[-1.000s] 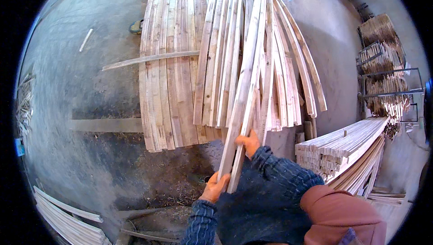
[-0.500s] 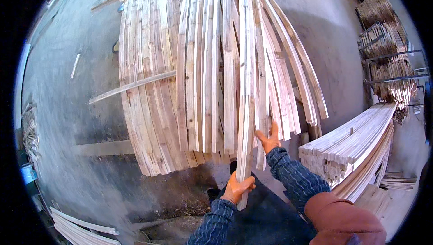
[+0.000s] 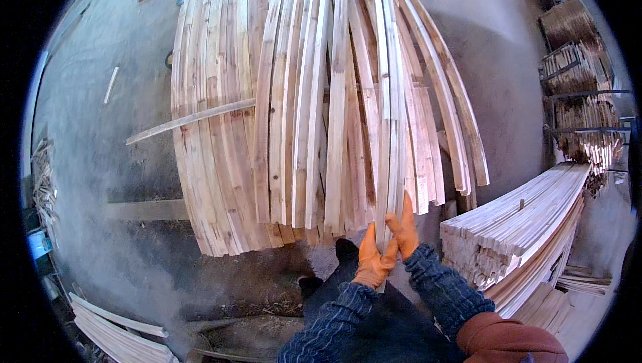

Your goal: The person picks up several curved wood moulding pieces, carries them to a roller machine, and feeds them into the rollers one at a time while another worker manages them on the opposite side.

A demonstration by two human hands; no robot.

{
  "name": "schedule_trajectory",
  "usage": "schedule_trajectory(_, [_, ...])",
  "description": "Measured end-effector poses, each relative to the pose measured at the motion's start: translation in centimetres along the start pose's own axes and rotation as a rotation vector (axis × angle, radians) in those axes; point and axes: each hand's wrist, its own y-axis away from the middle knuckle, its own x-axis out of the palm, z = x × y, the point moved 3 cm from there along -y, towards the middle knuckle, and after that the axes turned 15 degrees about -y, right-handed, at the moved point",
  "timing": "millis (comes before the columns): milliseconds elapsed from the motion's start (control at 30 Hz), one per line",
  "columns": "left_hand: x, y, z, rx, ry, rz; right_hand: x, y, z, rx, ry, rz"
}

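Near the lower middle, my left hand (image 3: 374, 261), in an orange glove, is closed around the near ends of a few long wooden strips (image 3: 390, 162). Just above it on the right, my right hand (image 3: 404, 229), gloved alike, grips the same strips from their right side, and its fingers are partly hidden. Those strips run away from me over a large fanned pile of pale wooden strips (image 3: 221, 142). One short strip (image 3: 194, 122) lies crosswise over the left part of the pile.
A neat stack of wooden strips (image 3: 515, 209) stands at the right, with racked bundles (image 3: 582, 89) behind it. More strips (image 3: 120, 329) lie at the lower left. A thin loose piece (image 3: 111, 85) rests on the concrete floor, and scraps (image 3: 44, 186) are heaped at the far left.
The held strips have swung to the right at their near ends. My left hand has moved right and up with them, and my right hand, previously spread beside them, has closed on them.
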Motion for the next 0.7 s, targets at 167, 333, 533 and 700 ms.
schedule_trajectory(167, [-2.9, 0.8, -3.3, -0.146, -0.230, 0.080, -1.0, -1.1, 0.3, 0.139, -0.442, 0.128])
schedule_trajectory(333, [-3.6, 1.1, -7.7, -0.201, -0.389, 0.338, -1.4, -3.7, -0.5, 0.248, -1.031, 0.074])
schedule_trajectory(533, [-7.3, -2.0, -6.7, 0.074, -0.698, 0.403, -0.4, -6.5, -1.7, 0.731, -1.514, 0.492])
schedule_trajectory(700, [-9.1, -10.3, -2.9, 0.367, -0.884, -0.450, 0.4, -5.7, -1.4, 0.620, -1.256, 0.282])
